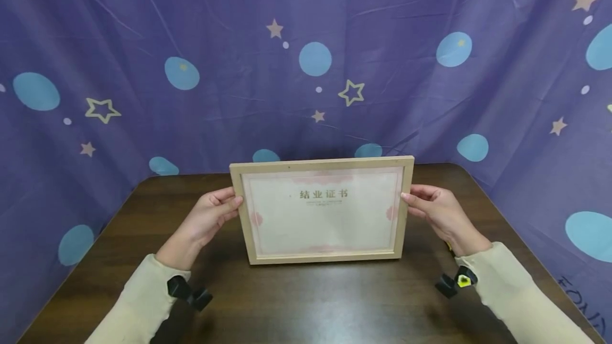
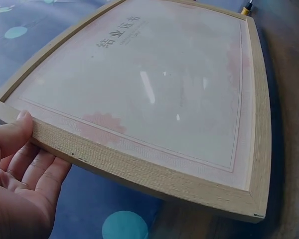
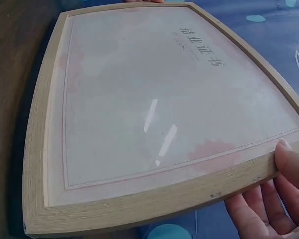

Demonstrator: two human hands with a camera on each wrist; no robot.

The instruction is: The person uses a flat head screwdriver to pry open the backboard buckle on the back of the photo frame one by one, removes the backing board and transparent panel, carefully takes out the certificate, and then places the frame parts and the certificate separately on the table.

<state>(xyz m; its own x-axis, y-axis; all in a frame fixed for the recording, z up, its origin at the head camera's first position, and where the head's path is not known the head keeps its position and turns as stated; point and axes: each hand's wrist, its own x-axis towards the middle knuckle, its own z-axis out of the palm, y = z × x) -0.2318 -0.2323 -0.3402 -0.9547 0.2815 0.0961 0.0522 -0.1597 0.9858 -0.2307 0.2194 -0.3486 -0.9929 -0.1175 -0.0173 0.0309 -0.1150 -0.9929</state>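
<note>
A picture frame (image 1: 325, 227) of pale wood, with a certificate (image 2: 154, 89) behind its clear front, stands steeply over the brown table. My left hand (image 1: 210, 216) grips its left side, thumb on the front and fingers behind. On the opposite side my right hand (image 1: 437, 214) pinches the edge in the same way. Both wrist views show the thumbs on the wooden border, the right hand (image 3: 276, 199) with its fingers under the side. Gold characters and pink ornaments show on the certificate. The back of the frame is hidden.
The dark wooden table (image 1: 306, 301) reaches back to a purple curtain (image 1: 229, 57) with blue dots and stars, which also hangs along both sides. Black straps with small devices (image 1: 188, 291) sit on both wrists over cream sleeves (image 1: 138, 301).
</note>
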